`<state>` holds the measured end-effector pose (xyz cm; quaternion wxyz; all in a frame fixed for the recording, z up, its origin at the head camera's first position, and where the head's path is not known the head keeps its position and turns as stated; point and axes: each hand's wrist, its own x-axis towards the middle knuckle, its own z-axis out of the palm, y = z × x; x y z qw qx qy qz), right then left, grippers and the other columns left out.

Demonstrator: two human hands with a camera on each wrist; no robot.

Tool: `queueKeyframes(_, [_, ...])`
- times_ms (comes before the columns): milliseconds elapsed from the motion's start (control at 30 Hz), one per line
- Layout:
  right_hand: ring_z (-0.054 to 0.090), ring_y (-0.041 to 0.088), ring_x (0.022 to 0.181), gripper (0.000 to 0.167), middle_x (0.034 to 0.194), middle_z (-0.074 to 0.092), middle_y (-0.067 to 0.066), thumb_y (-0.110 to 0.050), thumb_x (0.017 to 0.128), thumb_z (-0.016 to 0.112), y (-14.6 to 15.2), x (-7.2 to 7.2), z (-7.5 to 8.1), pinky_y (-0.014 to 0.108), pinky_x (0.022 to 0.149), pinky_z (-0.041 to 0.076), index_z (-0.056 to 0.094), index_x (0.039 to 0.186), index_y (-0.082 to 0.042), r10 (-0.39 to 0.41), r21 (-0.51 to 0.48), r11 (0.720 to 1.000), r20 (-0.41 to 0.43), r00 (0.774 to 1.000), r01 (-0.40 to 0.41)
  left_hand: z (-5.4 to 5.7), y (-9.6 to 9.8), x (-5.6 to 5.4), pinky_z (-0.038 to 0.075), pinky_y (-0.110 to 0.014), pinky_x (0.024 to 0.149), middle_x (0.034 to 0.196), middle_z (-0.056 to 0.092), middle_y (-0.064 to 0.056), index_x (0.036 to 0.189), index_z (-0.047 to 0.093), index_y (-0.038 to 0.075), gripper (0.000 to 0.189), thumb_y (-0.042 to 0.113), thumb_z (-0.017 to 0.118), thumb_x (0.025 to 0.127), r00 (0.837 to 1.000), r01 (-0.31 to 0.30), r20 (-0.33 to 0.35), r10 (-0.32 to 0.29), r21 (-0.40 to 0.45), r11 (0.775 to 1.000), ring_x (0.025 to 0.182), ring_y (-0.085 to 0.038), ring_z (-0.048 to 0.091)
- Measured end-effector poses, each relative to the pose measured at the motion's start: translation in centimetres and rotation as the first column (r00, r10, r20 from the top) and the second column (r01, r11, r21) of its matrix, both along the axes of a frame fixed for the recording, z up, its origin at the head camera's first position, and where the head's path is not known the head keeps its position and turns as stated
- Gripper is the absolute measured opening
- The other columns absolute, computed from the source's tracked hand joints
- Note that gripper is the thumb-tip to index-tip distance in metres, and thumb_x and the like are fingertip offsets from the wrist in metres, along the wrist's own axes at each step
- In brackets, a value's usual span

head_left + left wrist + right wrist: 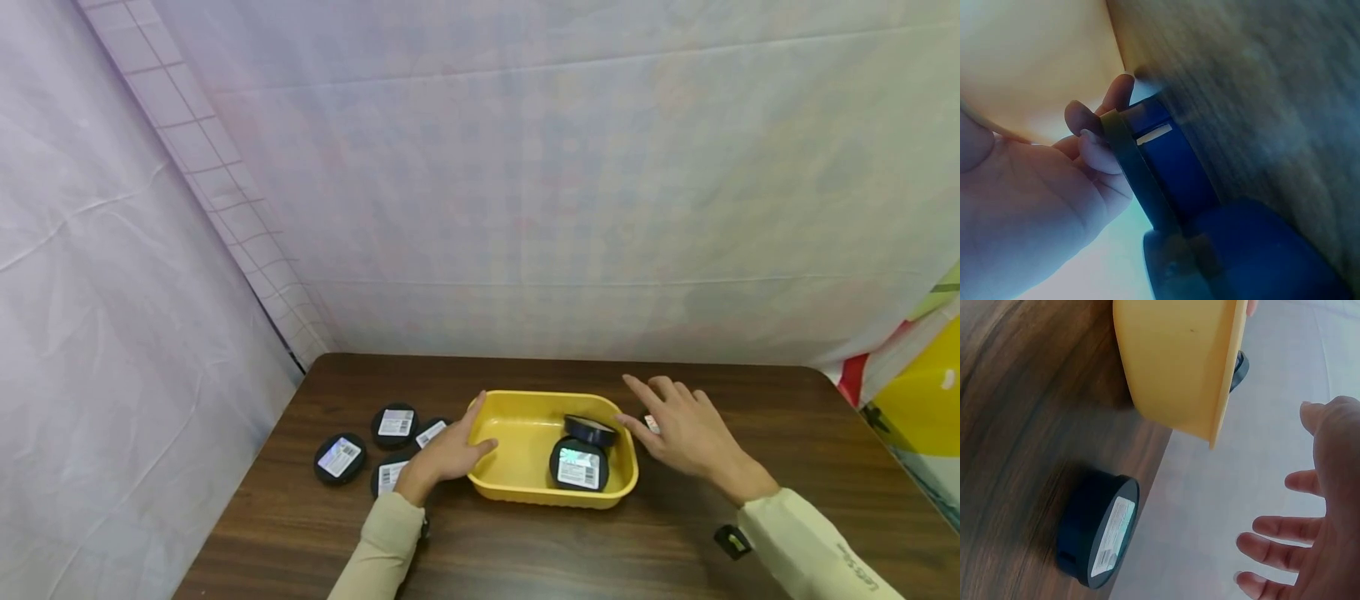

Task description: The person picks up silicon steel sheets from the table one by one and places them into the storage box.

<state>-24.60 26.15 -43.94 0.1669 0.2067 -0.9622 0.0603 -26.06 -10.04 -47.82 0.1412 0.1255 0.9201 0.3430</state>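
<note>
A yellow plastic tub [517,497] stands on the table with two round black tape rolls inside: a labelled one [579,465] lying face up, another [590,431] tilted against the right wall. My left hand [442,454] is at the tub's left rim, thumb over the inside, index finger extended along the rim. In the left wrist view its fingertips are beside a black roll [1175,165]; contact is unclear. My right hand [690,433] hovers off the tub's right rim with fingers spread, holding nothing. Beneath it lies another labelled black roll [1097,528].
Left of the tub lie several labelled black rolls, including an outer one [340,458] and a back one [394,423]. A white cloth [525,208] hangs behind the brown wooden table [525,558]. A small black device [731,542] shows beside my right sleeve.
</note>
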Motion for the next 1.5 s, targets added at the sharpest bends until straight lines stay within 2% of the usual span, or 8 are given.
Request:
queueKeyframes(267, [0.054, 0.043, 0.113, 0.068, 0.130, 0.055, 0.023, -0.055, 0.098, 0.052, 0.8, -0.1, 0.2, 0.062, 0.087, 0.041, 0.042, 0.150, -0.013, -0.036, -0.007, 0.999, 0.019, 0.999, 0.037, -0.2, 0.0, 0.0, 0.034, -0.055, 0.111, 0.159, 0.033, -0.015, 0.161, 0.005, 0.031, 0.079, 0.042, 0.055, 0.100, 1.000, -0.006, 0.007, 0.006, 0.006, 1.000, 0.135, -0.032, 0.046])
queueKeyframes(567, [0.055, 0.044, 0.109, 0.070, 0.129, 0.054, 0.025, -0.055, 0.097, 0.054, 2.1, -0.3, 0.0, 0.060, 0.081, 0.042, 0.043, 0.149, -0.010, -0.064, -0.004, 0.998, 0.000, 0.998, 0.064, -0.3, -0.1, -0.1, 0.036, -0.054, 0.110, 0.158, 0.034, -0.016, 0.161, 0.006, 0.029, 0.079, 0.042, 0.055, 0.100, 1.000, 0.000, -0.001, 0.000, 0.015, 1.000, 0.135, -0.033, 0.046])
queueKeyframes(833, [0.054, 0.045, 0.105, 0.074, 0.129, 0.053, 0.027, -0.060, 0.095, 0.053, 3.2, -0.7, -0.5, 0.059, 0.074, 0.042, 0.043, 0.149, -0.010, -0.101, 0.013, 0.995, 0.045, 0.994, 0.100, -0.1, -0.1, 0.1, 0.035, -0.055, 0.110, 0.158, 0.033, -0.016, 0.161, 0.006, 0.029, 0.079, 0.041, 0.054, 0.100, 1.000, -0.001, -0.004, 0.001, 0.014, 1.000, 0.136, -0.034, 0.045])
queueKeyframes(1000, [0.052, 0.046, 0.108, 0.076, 0.131, 0.051, 0.029, -0.062, 0.096, 0.050, 3.6, -1.0, -1.0, 0.061, 0.077, 0.041, 0.041, 0.150, -0.010, -0.128, 0.019, 0.992, 0.089, 0.988, 0.126, -0.1, -0.1, 0.2, 0.034, -0.055, 0.111, 0.158, 0.033, -0.015, 0.161, 0.006, 0.030, 0.078, 0.042, 0.054, 0.100, 1.000, -0.005, 0.001, 0.005, 0.010, 1.000, 0.136, -0.033, 0.045])
queueKeyframes(1300, [0.051, 0.051, 0.111, 0.078, 0.132, 0.049, 0.032, -0.063, 0.096, 0.048, 3.8, -1.5, -1.7, 0.067, 0.082, 0.041, 0.039, 0.150, -0.008, -0.145, 0.017, 0.989, 0.120, 0.982, 0.144, 0.0, 0.0, 0.1, 0.034, -0.055, 0.111, 0.158, 0.033, -0.016, 0.161, 0.006, 0.029, 0.078, 0.041, 0.054, 0.101, 1.000, -0.005, -0.001, 0.005, 0.014, 1.000, 0.135, -0.032, 0.045])
queueKeyframes(1500, [0.048, 0.054, 0.114, 0.083, 0.135, 0.046, 0.035, -0.065, 0.096, 0.045, 3.9, -1.7, -2.2, 0.070, 0.086, 0.039, 0.033, 0.153, -0.006, -0.157, 0.005, 0.987, 0.172, 0.973, 0.158, 0.0, 0.0, 0.1, 0.035, -0.055, 0.110, 0.158, 0.033, -0.016, 0.161, 0.005, 0.030, 0.078, 0.041, 0.054, 0.101, 1.000, -0.007, -0.005, 0.007, 0.006, 1.000, 0.135, -0.033, 0.046])
